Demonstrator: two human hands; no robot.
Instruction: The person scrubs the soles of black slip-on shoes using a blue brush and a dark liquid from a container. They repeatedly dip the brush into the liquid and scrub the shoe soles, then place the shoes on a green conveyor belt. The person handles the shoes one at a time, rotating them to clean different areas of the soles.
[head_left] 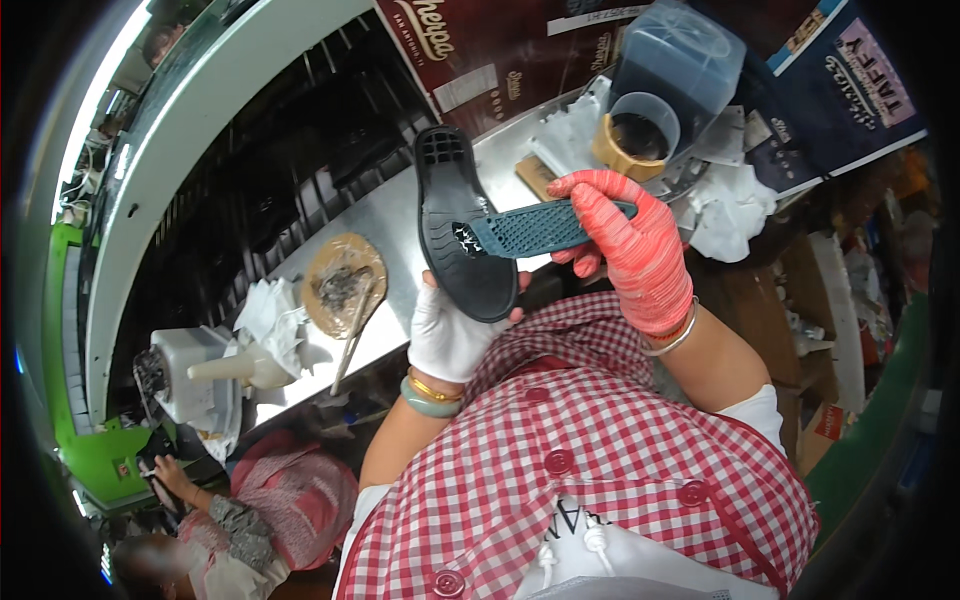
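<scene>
A black shoe sole (438, 190) stands with its gridded heel pointing away from me. My left hand (445, 335), in a white glove with bare fingertips, grips the sole by its near end. My right hand (635, 250), in a pinkish-red knitted glove, is closed around one end of a flat teal brush (535, 228) with a diamond-textured surface. The brush's other end lies over the middle of the sole, beside a glossy wet patch (466, 240) with white glints. Whether the bristles touch the sole is hidden under the brush.
A yellow-based cup (635, 140) of dark liquid stands by a translucent jug (680, 60) and crumpled white tissue (735, 212). On the metal table lie a stained round dish (330, 262) and a white bottle (200, 385). A dark slatted conveyor (270, 150) runs left; a co-worker (290, 490) sits lower left.
</scene>
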